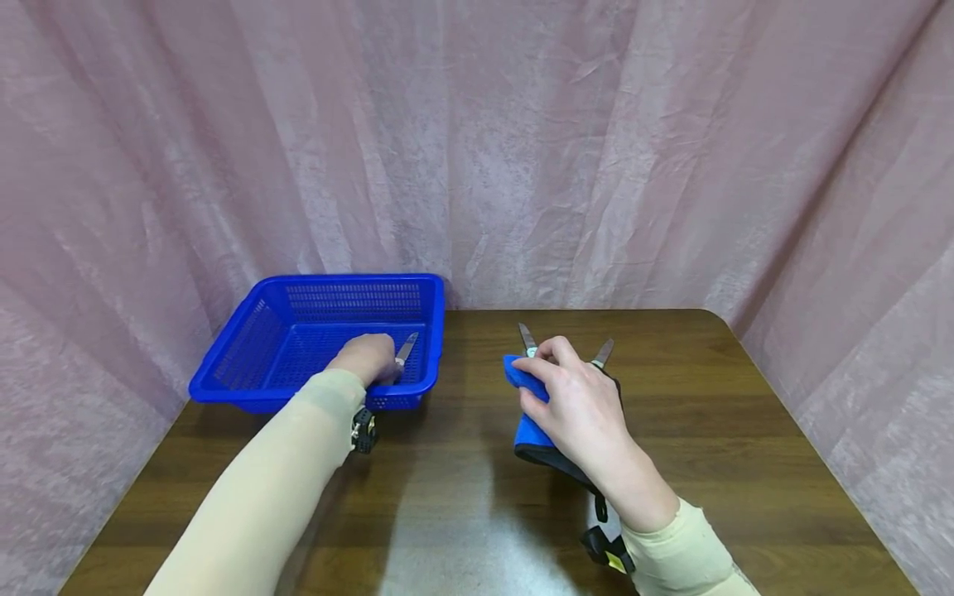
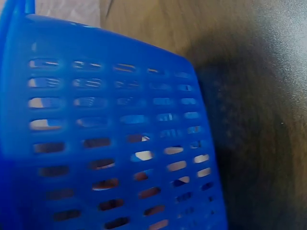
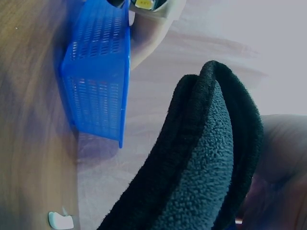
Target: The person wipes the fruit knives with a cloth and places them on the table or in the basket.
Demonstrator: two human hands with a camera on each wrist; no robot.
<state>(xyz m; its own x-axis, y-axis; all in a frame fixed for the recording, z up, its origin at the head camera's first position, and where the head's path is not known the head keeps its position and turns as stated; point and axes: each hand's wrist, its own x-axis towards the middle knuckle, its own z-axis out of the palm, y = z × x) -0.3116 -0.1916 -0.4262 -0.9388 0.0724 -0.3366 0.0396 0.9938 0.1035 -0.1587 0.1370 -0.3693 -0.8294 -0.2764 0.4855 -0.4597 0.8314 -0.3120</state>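
My left hand (image 1: 368, 358) reaches down into a blue plastic basket (image 1: 246, 396). A small knife (image 1: 407, 348) with a silver blade sits at its fingers, blade pointing away; the fingers seem to grip the handle, which is mostly hidden. On the right, my right hand (image 1: 577, 406) pinches a blue cloth (image 1: 531, 432) with a black border, which looks folded in the right wrist view. Beyond the cloth shows a second knife (image 1: 527, 338), its pale handle (image 3: 60, 221) on the table. A third blade (image 1: 604, 353) sticks out past the cloth's far edge; its handle is mostly covered.
The slotted basket wall (image 2: 110, 120) fills much of the left wrist view and hides the left hand's fingers. Under everything is a brown wooden table (image 1: 708, 430). A pink curtain (image 1: 522, 165) hangs behind its far edge and along the sides.
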